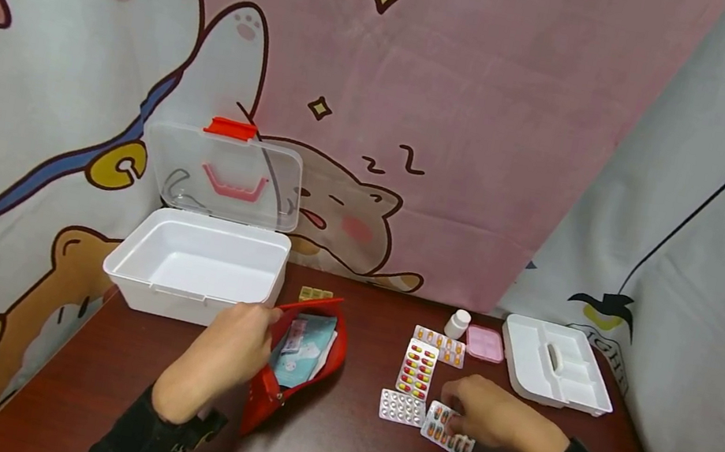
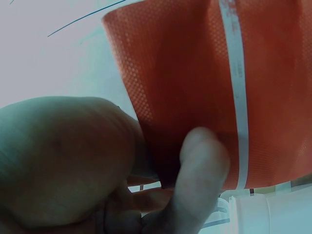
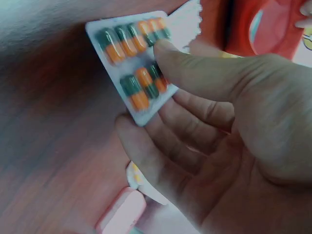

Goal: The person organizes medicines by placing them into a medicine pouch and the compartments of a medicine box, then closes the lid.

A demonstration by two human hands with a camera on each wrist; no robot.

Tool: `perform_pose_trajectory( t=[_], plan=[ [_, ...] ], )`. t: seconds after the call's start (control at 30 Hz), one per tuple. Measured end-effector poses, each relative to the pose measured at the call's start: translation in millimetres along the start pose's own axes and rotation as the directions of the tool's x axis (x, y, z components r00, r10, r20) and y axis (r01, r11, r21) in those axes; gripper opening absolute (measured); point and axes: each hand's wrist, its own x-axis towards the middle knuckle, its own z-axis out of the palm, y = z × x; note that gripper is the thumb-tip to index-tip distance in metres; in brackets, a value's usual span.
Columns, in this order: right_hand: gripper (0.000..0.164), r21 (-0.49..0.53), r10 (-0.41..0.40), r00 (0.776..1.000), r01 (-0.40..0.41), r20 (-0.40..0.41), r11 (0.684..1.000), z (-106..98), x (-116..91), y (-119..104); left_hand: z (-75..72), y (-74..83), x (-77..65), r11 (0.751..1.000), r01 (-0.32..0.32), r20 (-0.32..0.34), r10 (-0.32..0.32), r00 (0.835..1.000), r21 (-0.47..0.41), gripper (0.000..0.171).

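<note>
In the head view my left hand (image 1: 227, 347) grips the upper left edge of a red pouch (image 1: 264, 400), whose mouth gapes and shows light-blue packets (image 1: 304, 352) inside. The left wrist view has my thumb pressed on the pouch's red fabric (image 2: 185, 63) beside a pale stripe. On the right, my right hand (image 1: 492, 416) pinches a blister pack (image 3: 113, 66) of green-and-orange capsules between thumb and fingers. Close by lie a blister pack of red-and-yellow capsules (image 1: 417, 367), one of white round tablets (image 1: 402, 408), and one of orange capsules (image 1: 450, 350).
A white box (image 1: 191, 303) with its clear lid raised stands back left. Behind the pouch lies a yellow blister pack (image 1: 315, 294). At the back right are a white bottle (image 1: 457, 324), a pink case (image 1: 485, 344) and a white divided tray (image 1: 526, 365). A printed cloth hangs behind the table.
</note>
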Motion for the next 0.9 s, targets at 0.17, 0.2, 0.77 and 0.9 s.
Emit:
perform_pose_trajectory(
  t=[0.17, 0.2, 0.77, 0.9],
  plan=[
    [0.016, 0.085, -0.031, 0.999, 0.028, 0.042, 0.996, -11, -5, -4, -0.1, 0.7, 0.1, 1.000, 0.005, 0.007, -0.005, 1.000, -0.003, 0.033],
    [0.015, 0.103, -0.044, 0.998, 0.040, 0.042, 0.994, -14, -5, -5, -0.3, 0.8, 0.2, 1.000, 0.007, 0.008, -0.007, 1.000, -0.004, 0.033],
    [0.016, 0.532, -0.005, 0.979, 0.116, -0.206, 0.839, -25, 32, -54, 0.0, 0.4, 0.3, 1.000, -0.002, -0.002, 0.002, 1.000, -0.003, 0.033],
    [0.029, 0.656, 0.046, 0.978, 0.100, -0.202, 0.748, -28, 48, -78, 0.7, 0.3, -0.3, 1.000, 0.000, -0.002, 0.000, 1.000, -0.001, 0.034]
  ],
)
